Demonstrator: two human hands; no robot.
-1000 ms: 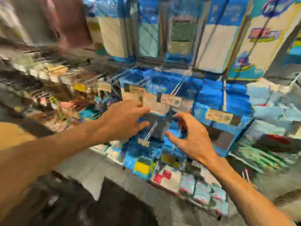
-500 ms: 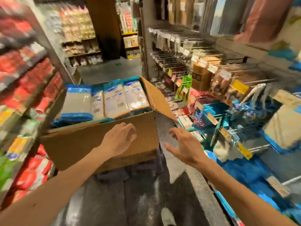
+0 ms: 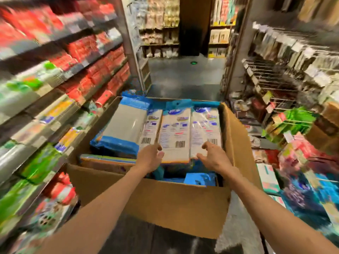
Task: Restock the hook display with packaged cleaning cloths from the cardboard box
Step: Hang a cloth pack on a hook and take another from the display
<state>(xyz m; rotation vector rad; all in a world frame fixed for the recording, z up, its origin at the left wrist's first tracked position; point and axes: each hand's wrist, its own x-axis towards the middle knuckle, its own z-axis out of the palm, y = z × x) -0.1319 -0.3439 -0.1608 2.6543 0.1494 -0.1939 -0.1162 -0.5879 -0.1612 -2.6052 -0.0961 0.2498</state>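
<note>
Cardboard, brown and open at the top: the big cardboard box [image 3: 165,208] now stands square in the middle of the aisle. Half a second ago it sat off to the left. Long shelves of red and green packets [image 3: 60,74] run along its left, and the wire hook display [image 3: 275,85] is on its right, where both hands were a second ago.

Inside the box, clear-wrapped packaged cleaning cloths lie side by side. A grey pack with blue ends [image 3: 124,125] is on the left, then a white middle pack [image 3: 175,132] and a white right-hand pack [image 3: 205,129], both with barcodes facing up.

Half a second ago the hands were short of the near wall. Now both have reached over it to the packs. The left hand [image 3: 149,157] has bent fingers touching the lower left edge of the middle pack, though I cannot tell whether its grip has closed. The right hand [image 3: 214,156] pinches the near end of the right-hand pack, with curled fingers on top and the thumb along its lower edge.
</note>
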